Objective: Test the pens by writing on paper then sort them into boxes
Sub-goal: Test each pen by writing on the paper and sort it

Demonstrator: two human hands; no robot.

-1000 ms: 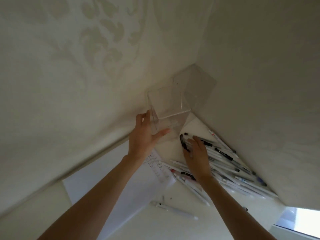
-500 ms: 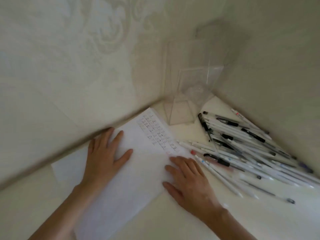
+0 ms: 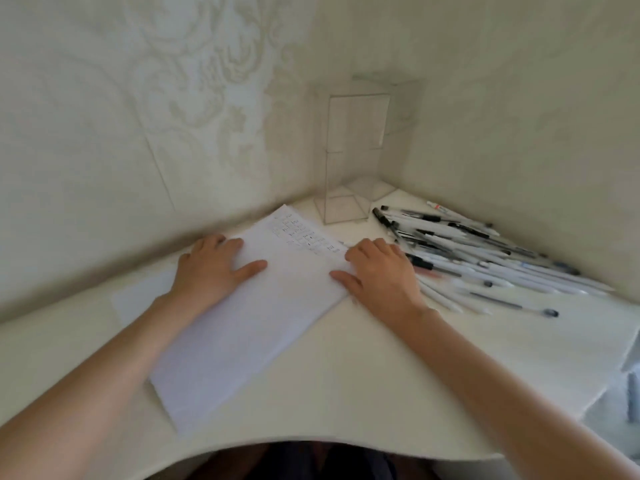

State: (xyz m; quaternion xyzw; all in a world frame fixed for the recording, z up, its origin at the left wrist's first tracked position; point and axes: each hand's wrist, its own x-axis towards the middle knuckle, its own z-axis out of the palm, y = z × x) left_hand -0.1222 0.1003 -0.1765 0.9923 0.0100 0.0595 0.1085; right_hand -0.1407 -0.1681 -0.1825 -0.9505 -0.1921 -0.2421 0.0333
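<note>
Small handwritten marks at far end of paper [image 3: 263, 306]; too blurred to read. No other text legible.

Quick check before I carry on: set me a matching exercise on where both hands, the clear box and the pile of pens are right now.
1 left hand
2 right hand
3 clear box
4 pile of pens

A upright in the far corner
B flat on the left part of the paper
C spread over the right side of the table
D at the paper's right edge, beside the pens

Pairs: 1-B, 2-D, 3-A, 4-C
</note>
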